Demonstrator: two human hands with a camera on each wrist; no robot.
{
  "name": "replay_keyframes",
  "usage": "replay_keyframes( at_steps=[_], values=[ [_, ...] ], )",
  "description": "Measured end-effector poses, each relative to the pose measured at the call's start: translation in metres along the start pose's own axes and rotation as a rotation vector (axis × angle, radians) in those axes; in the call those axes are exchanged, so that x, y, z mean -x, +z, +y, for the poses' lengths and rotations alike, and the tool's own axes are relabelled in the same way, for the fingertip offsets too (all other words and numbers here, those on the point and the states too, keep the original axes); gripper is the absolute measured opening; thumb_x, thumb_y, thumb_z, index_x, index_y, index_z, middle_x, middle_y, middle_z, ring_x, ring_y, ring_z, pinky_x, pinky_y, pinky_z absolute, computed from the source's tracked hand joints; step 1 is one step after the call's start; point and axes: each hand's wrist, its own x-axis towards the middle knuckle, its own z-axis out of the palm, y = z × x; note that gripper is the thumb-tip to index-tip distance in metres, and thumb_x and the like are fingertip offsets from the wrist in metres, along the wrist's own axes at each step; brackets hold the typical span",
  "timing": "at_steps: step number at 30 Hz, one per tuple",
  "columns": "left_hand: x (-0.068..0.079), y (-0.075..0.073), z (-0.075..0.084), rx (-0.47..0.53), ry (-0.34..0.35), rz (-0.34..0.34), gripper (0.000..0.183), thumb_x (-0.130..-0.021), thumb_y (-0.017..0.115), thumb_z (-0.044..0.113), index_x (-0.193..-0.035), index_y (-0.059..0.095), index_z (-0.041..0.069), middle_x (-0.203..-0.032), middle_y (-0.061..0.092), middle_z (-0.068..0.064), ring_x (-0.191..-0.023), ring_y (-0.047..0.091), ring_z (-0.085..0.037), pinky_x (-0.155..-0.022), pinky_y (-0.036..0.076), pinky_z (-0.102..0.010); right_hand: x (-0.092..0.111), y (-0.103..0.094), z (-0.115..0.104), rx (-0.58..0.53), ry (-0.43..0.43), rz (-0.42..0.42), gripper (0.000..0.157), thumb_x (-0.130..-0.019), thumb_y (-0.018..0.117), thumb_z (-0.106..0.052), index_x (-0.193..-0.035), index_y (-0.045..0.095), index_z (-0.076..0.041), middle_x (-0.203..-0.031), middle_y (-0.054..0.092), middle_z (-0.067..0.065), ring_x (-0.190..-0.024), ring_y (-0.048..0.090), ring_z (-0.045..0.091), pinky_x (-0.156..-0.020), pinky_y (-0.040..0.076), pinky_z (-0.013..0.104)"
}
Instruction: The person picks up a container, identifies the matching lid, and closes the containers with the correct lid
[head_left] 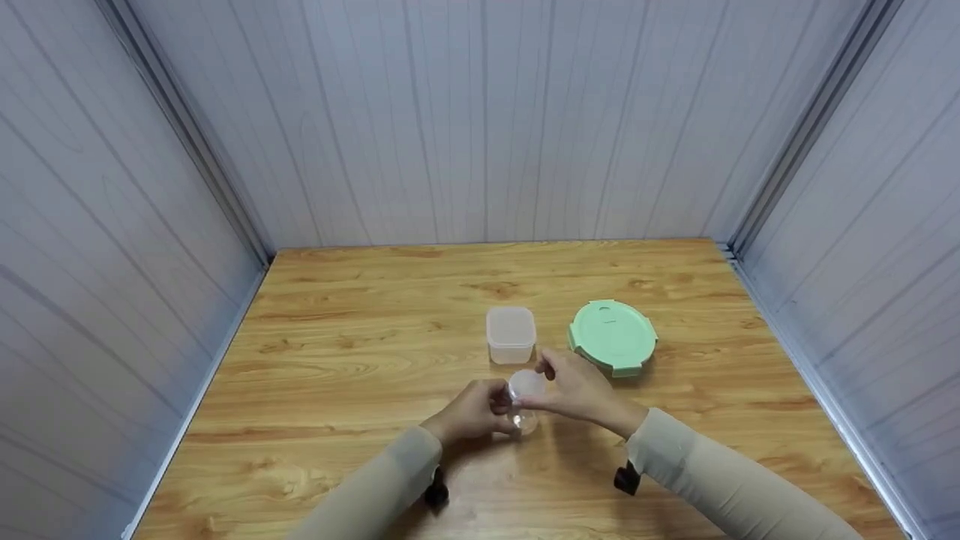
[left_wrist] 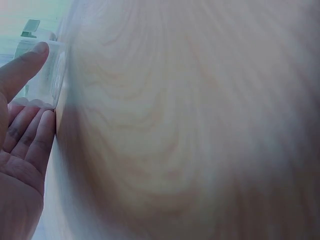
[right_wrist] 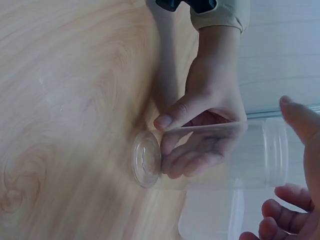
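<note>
A clear plastic jar with a translucent lid stands upright on the table. My left hand grips its side low down, thumb on one side and fingers around the other. Through the clear wall those fingers show in the right wrist view, close to the jar's base. My right hand is at the top of the jar, its thumb and bent fingers spread on either side of the lid. A gap shows between thumb and lid in the right wrist view.
Just behind the jar is a square translucent container with a lid. To its right sits a round container with a green clip lid, close behind my right hand. Pale panel walls enclose the wooden table at the back and sides.
</note>
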Motion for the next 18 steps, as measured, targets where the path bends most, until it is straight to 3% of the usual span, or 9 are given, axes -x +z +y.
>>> replay_keyframes(
  at_steps=[5, 9, 13, 18],
  values=[
    [0.0, -0.001, 0.0, 0.005, -0.001, -0.003, 0.032, -0.08, 0.094, 0.003, -0.102, 0.071, 0.003, -0.095, 0.074, -0.001, -0.087, 0.065, -0.008, -0.082, 0.056, -0.019, -0.004, -0.009, 0.003, -0.069, -0.077, -0.086, 0.055, -0.083, 0.093, -0.048, -0.114, 0.07, -0.009, -0.101, 0.069, 0.007, -0.09, 0.061, 0.022, -0.077, 0.049, 0.032],
    [0.0, 0.0, 0.0, 0.013, -0.002, -0.002, 0.035, -0.079, 0.094, 0.002, -0.105, 0.071, -0.003, -0.1, 0.077, -0.011, -0.088, 0.065, -0.011, -0.083, 0.056, -0.02, -0.009, -0.015, 0.008, -0.153, -0.175, -0.188, 0.058, -0.086, 0.092, -0.036, -0.13, 0.068, -0.006, -0.115, 0.071, 0.009, -0.105, 0.065, 0.027, -0.09, 0.057, 0.044],
    [0.001, 0.0, 0.0, 0.001, -0.005, -0.001, 0.034, -0.079, 0.094, 0.003, -0.103, 0.07, -0.002, -0.094, 0.072, -0.003, -0.085, 0.062, -0.009, -0.079, 0.053, -0.019, -0.013, -0.018, 0.014, -0.206, -0.251, -0.267, 0.065, -0.086, 0.092, -0.029, -0.141, 0.065, -0.006, -0.126, 0.072, 0.011, -0.112, 0.065, 0.025, -0.097, 0.058, 0.055],
    [0.0, 0.0, -0.001, 0.019, -0.012, -0.003, 0.034, -0.079, 0.094, 0.001, -0.104, 0.071, 0.002, -0.095, 0.073, 0.001, -0.088, 0.064, -0.008, -0.082, 0.055, -0.019, -0.017, -0.021, 0.018, -0.22, -0.288, -0.32, 0.064, -0.087, 0.089, -0.023, -0.144, 0.065, -0.005, -0.127, 0.072, 0.011, -0.113, 0.065, 0.021, -0.099, 0.059, 0.049]
  ],
)
